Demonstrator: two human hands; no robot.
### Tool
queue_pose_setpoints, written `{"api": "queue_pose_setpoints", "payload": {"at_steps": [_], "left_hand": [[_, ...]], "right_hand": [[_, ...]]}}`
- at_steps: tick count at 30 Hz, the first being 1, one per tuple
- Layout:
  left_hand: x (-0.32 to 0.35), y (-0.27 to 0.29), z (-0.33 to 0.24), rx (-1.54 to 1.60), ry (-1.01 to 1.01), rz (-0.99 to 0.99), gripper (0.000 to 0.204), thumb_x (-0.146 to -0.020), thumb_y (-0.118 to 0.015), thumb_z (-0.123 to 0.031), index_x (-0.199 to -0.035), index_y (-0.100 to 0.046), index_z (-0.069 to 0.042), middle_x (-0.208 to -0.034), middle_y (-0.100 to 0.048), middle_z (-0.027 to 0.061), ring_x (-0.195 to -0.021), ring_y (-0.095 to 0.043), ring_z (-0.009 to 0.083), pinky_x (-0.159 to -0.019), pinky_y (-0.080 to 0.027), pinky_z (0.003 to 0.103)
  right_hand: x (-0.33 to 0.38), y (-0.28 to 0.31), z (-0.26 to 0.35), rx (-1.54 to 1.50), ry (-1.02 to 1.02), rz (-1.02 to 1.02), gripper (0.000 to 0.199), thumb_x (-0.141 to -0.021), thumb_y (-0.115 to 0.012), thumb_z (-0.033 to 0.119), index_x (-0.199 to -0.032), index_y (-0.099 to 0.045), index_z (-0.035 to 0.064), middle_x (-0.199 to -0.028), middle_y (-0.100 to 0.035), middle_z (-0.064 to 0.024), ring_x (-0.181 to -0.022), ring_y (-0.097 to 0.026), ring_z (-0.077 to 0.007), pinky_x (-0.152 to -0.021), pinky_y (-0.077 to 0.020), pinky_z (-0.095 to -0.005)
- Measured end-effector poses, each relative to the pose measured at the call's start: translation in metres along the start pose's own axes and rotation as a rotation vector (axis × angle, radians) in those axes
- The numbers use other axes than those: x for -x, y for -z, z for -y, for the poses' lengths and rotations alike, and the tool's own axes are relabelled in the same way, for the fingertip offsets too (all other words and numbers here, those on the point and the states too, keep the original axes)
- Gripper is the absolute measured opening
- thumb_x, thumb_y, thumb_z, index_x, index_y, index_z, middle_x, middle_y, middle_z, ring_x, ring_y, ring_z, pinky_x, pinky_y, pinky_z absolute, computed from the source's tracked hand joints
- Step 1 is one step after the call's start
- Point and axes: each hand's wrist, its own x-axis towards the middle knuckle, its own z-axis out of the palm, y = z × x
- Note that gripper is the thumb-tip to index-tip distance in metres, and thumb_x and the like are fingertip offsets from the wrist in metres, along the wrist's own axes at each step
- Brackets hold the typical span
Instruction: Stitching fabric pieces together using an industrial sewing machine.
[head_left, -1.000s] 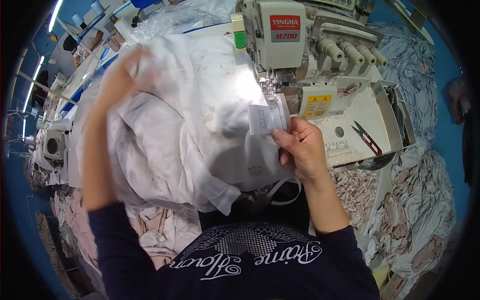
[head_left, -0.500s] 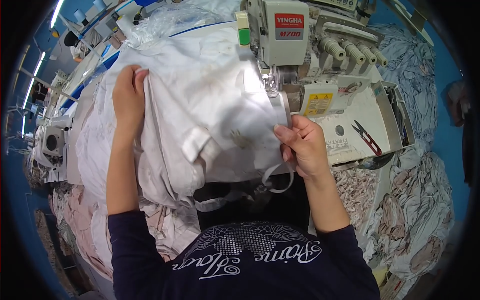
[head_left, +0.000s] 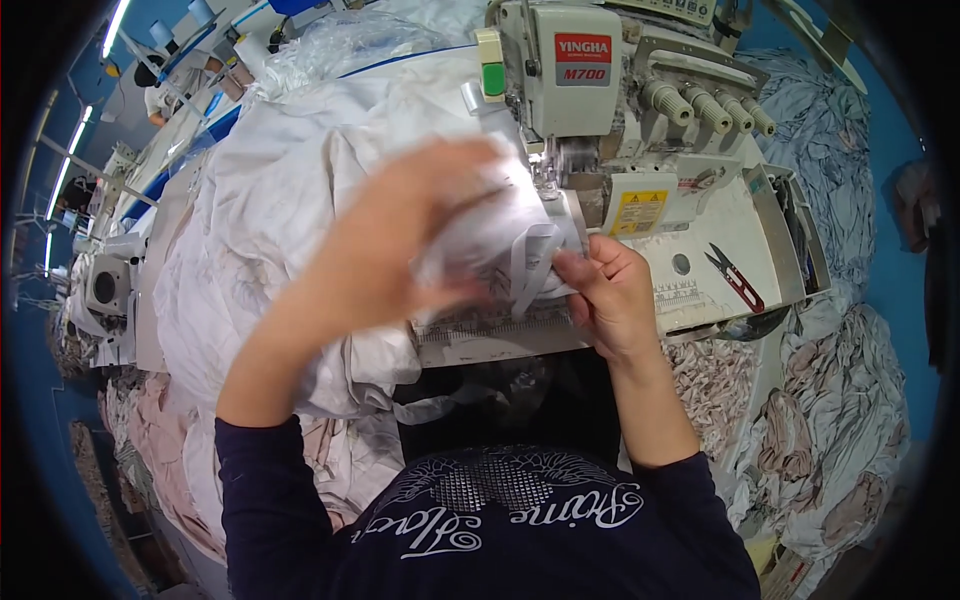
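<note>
White cloth [head_left: 270,170] spreads over the sewing machine's work surface, bunched at the left. My right hand [head_left: 618,300] pinches its edge just in front of the presser foot, thumb over fingers. A narrow folded white strip [head_left: 534,255] lies on the cloth beside those fingers. My left hand [head_left: 385,235] is smeared by motion above the cloth, left of the needle area. Its thumb and fingers stand wide apart, with nothing seen between them. The sewing machine [head_left: 570,110] rises at the far side; its lamp lights the needle area.
Red-handled thread snips [head_left: 738,278] lie on the machine's right-hand bed. A row of tension dials [head_left: 705,108] sticks out above. Crumpled grey cloth [head_left: 840,400] is heaped at the right, pinkish cloth [head_left: 165,430] at the left. Clear plastic [head_left: 350,50] lies at the back.
My left hand has let go of the cloth at the left and swung right toward the needle. The cloth has shifted and folded, baring the front bed edge. My right hand keeps its place.
</note>
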Motion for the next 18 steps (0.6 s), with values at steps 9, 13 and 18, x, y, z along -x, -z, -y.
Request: {"api": "queue_pose_setpoints", "payload": {"at_steps": [9, 13, 18], "left_hand": [[0.012, -0.046, 0.018, -0.749, -0.421, 0.029, 0.048, -0.065, -0.068, -0.012, -0.112, -0.059, -0.006, -0.119, -0.055, 0.0068, -0.111, -0.054, 0.0224, -0.091, -0.048, 0.035], [0.01, -0.043, 0.018, -0.555, -0.446, -0.017, 0.045, -0.065, -0.064, -0.006, -0.109, -0.06, -0.001, -0.113, -0.059, 0.0064, -0.1, -0.06, 0.0218, -0.082, -0.052, 0.032], [0.017, -0.032, 0.014, -0.533, -0.472, -0.008, 0.047, -0.064, -0.064, -0.005, -0.111, -0.059, -0.002, -0.115, -0.06, 0.0035, -0.095, -0.061, 0.0207, -0.079, -0.053, 0.031]], "right_hand": [[0.004, -0.009, 0.003, 0.037, 0.048, 0.02, 0.018, -0.087, -0.062, 0.018, -0.087, -0.059, 0.0008, -0.058, -0.054, 0.0033, -0.039, -0.04, -0.0011, -0.036, -0.0271, -0.0156], [0.005, -0.012, 0.006, 0.085, 0.018, -0.022, 0.017, -0.087, -0.063, 0.019, -0.087, -0.059, 0.0018, -0.055, -0.051, 0.004, -0.039, -0.039, -0.0015, -0.036, -0.0268, -0.0161], [0.01, -0.009, 0.004, 0.119, 0.052, -0.055, 0.018, -0.086, -0.064, 0.019, -0.085, -0.059, 0.0024, -0.057, -0.054, 0.0023, -0.039, -0.04, -0.0017, -0.036, -0.0269, -0.0158]]}}
